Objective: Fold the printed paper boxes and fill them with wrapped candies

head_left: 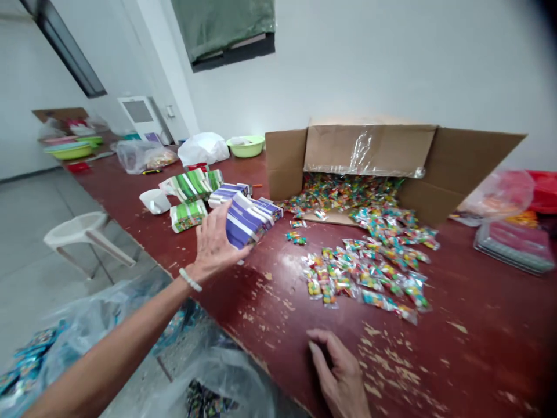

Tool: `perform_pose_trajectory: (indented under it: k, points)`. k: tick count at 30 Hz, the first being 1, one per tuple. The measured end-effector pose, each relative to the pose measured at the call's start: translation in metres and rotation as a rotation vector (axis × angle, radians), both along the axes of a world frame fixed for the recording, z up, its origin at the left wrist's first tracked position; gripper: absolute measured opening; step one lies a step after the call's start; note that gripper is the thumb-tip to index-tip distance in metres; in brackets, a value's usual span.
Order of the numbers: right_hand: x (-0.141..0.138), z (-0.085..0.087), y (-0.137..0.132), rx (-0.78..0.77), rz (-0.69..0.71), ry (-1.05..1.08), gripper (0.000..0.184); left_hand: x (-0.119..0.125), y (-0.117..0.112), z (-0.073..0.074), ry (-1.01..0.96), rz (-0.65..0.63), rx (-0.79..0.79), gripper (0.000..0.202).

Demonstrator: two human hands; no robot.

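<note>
My left hand [217,235] is closed around a stack of flat purple-and-white cartons [248,220], tilted above the table. Behind it are more purple-and-white cartons [228,193] and green-and-white carton stacks [191,184], with a smaller green stack [188,215] close to my wrist. Low over the near side of the table is my right hand [339,371], fingers loosely curled, a gap between thumb and forefinger and nothing visible in it. Beyond it lie many small clear packets of colourful candies [365,270], spilling from a cardboard box [369,148] on its side.
A white cup [155,201] stands left of the cartons on the worn red table [278,325]. Farther back are a green basin [246,146] and plastic bags [203,148]. Clear plastic trays [513,245] sit at right. A white stool [78,229] and open bags [230,377] stand below the edge.
</note>
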State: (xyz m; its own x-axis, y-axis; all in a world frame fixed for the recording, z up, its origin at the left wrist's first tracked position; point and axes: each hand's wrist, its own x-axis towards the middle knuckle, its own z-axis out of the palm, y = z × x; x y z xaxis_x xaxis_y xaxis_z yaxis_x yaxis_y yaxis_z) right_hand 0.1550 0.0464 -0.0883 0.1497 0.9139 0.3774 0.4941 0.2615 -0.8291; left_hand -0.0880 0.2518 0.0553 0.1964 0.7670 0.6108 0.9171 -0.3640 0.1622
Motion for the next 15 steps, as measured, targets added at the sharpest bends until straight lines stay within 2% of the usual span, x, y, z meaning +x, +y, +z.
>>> perform_pose_trajectory:
  k: [4,7,9,12,15]
  points:
    - [-0.003,0.009,-0.003,-0.079,-0.046,0.011,0.023,0.011,-0.064,-0.024,-0.014,-0.11,-0.031,0.115]
    - [-0.004,0.012,-0.01,-0.09,-0.045,0.019,0.023,0.018,-0.091,-0.04,-0.029,-0.14,-0.074,0.113]
    - [0.002,0.014,-0.025,-0.095,-0.036,0.017,0.023,0.023,-0.101,-0.051,-0.036,-0.15,-0.103,0.112]
    - [0.026,0.014,-0.066,-0.137,-0.07,-0.001,0.025,0.031,-0.112,-0.065,-0.045,-0.165,-0.119,0.106]
    - [0.07,0.008,-0.128,-0.171,-0.184,-0.051,0.027,0.038,-0.121,-0.075,-0.052,-0.17,-0.118,0.102]
